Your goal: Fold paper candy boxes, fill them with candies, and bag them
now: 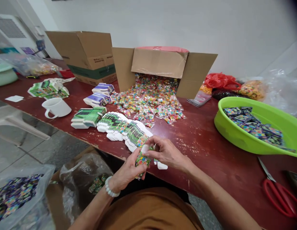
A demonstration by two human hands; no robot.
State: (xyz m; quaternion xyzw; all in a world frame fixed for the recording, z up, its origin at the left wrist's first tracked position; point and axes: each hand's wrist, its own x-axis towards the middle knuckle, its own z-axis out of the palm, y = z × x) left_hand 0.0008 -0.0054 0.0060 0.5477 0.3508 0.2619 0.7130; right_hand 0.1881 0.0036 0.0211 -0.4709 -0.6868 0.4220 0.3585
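Both my hands meet at the table's front edge on one small green printed carton (142, 158). My left hand (129, 172), with a white bead bracelet at the wrist, grips the carton from below. My right hand (166, 153) pinches its white top flap with thumb and fingertips. Just beyond my hands lies a fanned row of flat green-and-white carton blanks (121, 129). Farther back, a heap of small colourful wrapped packets (152, 100) spills from a cardboard box (160, 64) lying on its side.
A green basin (234, 134) with several finished dark cartons sits at the right. Red scissors (279, 191) lie near the right front edge. A white mug (56, 107), stacked blanks (88, 116) and an open box (90, 56) stand at the left. Plastic bags (16, 191) sit below the dark red table (206, 143).
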